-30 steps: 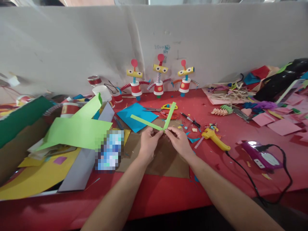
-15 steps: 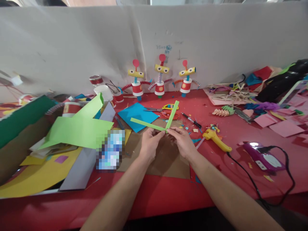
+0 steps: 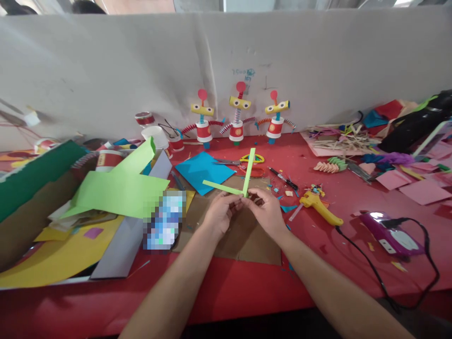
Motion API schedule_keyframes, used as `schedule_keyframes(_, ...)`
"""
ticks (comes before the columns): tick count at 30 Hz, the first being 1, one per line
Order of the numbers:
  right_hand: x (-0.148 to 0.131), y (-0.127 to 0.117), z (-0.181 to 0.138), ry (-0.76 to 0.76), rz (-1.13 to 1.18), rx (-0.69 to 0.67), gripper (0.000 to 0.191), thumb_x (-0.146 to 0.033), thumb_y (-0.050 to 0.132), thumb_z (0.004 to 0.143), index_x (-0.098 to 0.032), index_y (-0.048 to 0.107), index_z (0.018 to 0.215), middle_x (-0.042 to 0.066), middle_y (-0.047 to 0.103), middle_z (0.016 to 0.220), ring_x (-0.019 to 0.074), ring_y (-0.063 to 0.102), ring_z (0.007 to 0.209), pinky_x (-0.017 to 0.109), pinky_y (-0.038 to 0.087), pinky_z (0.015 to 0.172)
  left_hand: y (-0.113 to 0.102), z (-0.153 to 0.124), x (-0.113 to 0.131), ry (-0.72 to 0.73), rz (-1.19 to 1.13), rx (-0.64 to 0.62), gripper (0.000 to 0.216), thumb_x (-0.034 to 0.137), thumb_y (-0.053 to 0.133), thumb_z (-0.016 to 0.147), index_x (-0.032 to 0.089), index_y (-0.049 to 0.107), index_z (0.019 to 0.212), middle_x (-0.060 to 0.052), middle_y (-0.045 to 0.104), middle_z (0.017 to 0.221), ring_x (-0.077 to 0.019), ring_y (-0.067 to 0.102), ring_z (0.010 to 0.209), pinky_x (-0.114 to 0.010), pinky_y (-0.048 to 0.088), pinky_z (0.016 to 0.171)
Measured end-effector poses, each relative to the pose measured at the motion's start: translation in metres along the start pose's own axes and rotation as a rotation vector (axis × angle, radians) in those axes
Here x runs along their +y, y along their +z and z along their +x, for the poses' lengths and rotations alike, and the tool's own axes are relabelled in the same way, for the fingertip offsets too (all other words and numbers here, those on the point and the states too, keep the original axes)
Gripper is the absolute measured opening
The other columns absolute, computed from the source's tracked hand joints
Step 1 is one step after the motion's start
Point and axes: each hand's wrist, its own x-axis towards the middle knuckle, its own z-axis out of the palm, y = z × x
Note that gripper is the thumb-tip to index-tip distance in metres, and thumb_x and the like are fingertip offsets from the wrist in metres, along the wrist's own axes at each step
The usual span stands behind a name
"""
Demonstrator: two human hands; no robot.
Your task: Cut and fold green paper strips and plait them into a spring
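Two light-green paper strips [image 3: 249, 170] meet at one end, one reaching left and one pointing away from me. My left hand [image 3: 222, 210] pinches them near that joined corner. From the other side, my right hand [image 3: 262, 207] grips the same corner with thumb and fingers. Both hands are closed and touch at the fingertips, just above a brown cardboard sheet [image 3: 247, 245]. Beyond them lie a blue paper square [image 3: 204, 172] and yellow-handled scissors [image 3: 251, 159]. The fingers partly hide how the strips join.
Three paper-cup robots [image 3: 236, 129] stand along the white partition [image 3: 141, 56]. At right are a yellow glue gun [image 3: 323, 209], a purple power socket [image 3: 390, 235] and a pen [image 3: 282, 178]. A box of coloured paper [image 3: 38, 179] and a pixelated phone [image 3: 164, 221] occupy the left.
The left-pointing strip looks shorter and its tip has moved right. The other strip stands more upright. My right hand's fingers have curled and shifted at the corner.
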Motion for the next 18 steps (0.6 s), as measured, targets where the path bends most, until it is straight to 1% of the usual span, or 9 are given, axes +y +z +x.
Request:
schedule_keyframes(3, -0.0001, -0.0013, 0.0005, -0.048, -0.029, 0.008, 0.021, -0.041, 0.060, 0.075, -0.022, 0.066, 0.082, 0.005, 0.059, 0.079, 0.0175, 0.055, 0.072, 0.029, 0.045, 0.062, -0.0004, -0.0011, 0.0001, -0.017, -0.018, -0.032, 0.014, 0.008, 0.070, 0.057, 0.014, 0.062, 0.068, -0.002, 0.065, 0.066, -0.0094, 0.059, 0.061, -0.021, 0.048, 0.062)
schedule_keyframes(8, -0.0003, -0.0031, 0.0017, -0.070, -0.034, 0.019, 0.021, -0.041, 0.060, 0.076, -0.021, 0.066, 0.080, 0.004, 0.059, 0.078, 0.0172, 0.056, 0.070, 0.029, 0.044, 0.061, 0.0019, -0.0038, 0.0001, -0.019, -0.020, -0.030, 0.013, 0.010, 0.071, 0.056, 0.013, 0.063, 0.066, -0.003, 0.065, 0.068, -0.0100, 0.060, 0.064, -0.022, 0.048, 0.066)
schedule_keyframes(10, 0.0009, -0.0026, 0.0018, -0.049, -0.023, 0.012, 0.021, -0.040, 0.062, 0.074, -0.021, 0.065, 0.082, 0.004, 0.060, 0.079, 0.0171, 0.057, 0.070, 0.029, 0.045, 0.062, 0.0030, -0.0048, -0.0002, 0.031, 0.014, -0.044, 0.015, 0.012, 0.072, 0.056, 0.012, 0.064, 0.068, -0.002, 0.064, 0.066, -0.0099, 0.059, 0.063, -0.022, 0.047, 0.064)
schedule_keyframes(14, 0.0024, -0.0010, 0.0021, 0.046, 0.087, -0.060, 0.024, -0.041, 0.062, 0.074, -0.021, 0.065, 0.086, 0.005, 0.064, 0.083, 0.0186, 0.059, 0.075, 0.030, 0.046, 0.066, 0.0040, -0.0061, -0.0020, 0.183, 0.090, -0.033, 0.018, 0.018, 0.074, 0.056, 0.012, 0.062, 0.068, 0.000, 0.061, 0.059, -0.0070, 0.052, 0.053, -0.020, 0.041, 0.054)
schedule_keyframes(16, 0.0012, -0.0008, 0.0027, 0.084, 0.143, -0.078, 0.024, -0.041, 0.058, 0.076, -0.021, 0.066, 0.085, 0.005, 0.065, 0.083, 0.0194, 0.059, 0.078, 0.031, 0.046, 0.068, 0.0045, -0.0065, -0.0035, 0.225, 0.097, -0.029, 0.020, 0.020, 0.075, 0.055, 0.013, 0.062, 0.069, 0.000, 0.062, 0.062, -0.0077, 0.053, 0.055, -0.020, 0.041, 0.056)
schedule_keyframes(18, -0.0011, -0.0014, 0.0035, 0.117, 0.168, -0.063, 0.023, -0.041, 0.057, 0.077, -0.021, 0.067, 0.082, 0.004, 0.065, 0.080, 0.0187, 0.058, 0.075, 0.030, 0.045, 0.067, 0.0053, -0.0067, -0.0052, 0.241, 0.099, -0.039, 0.023, 0.020, 0.074, 0.056, 0.013, 0.063, 0.075, -0.001, 0.064, 0.068, -0.0099, 0.057, 0.061, -0.022, 0.044, 0.062)
